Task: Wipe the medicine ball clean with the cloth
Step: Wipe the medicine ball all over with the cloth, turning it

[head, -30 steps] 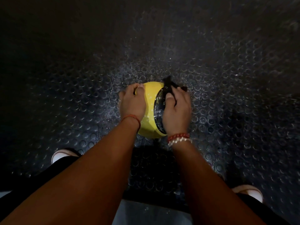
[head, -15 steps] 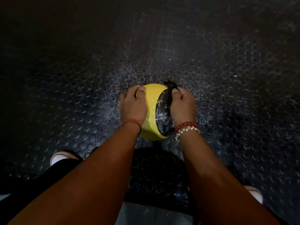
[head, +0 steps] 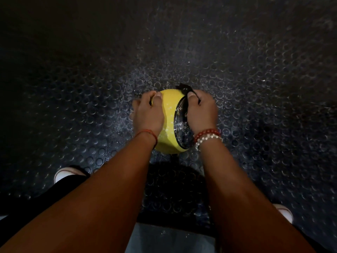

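Observation:
A yellow medicine ball (head: 169, 125) with a round black printed panel on its right side rests on the dark floor in the middle of the head view. My left hand (head: 148, 114) grips the ball's left side, thumb on top, holding it steady. My right hand (head: 202, 112) presses a black cloth (head: 184, 89) against the ball's right side, over the black panel. Only a corner of the cloth shows past my fingers at the ball's far top; the remainder is hidden under my palm.
The floor (head: 255, 88) is black rubber matting with raised round studs, dimly lit. The toes of my white shoes show at lower left (head: 63, 173) and lower right (head: 284, 212). My dark trouser legs fill the bottom corners.
My right hand has slid the cloth from the near part of the black panel to the ball's right and far side. The left hand has kept its hold on the ball.

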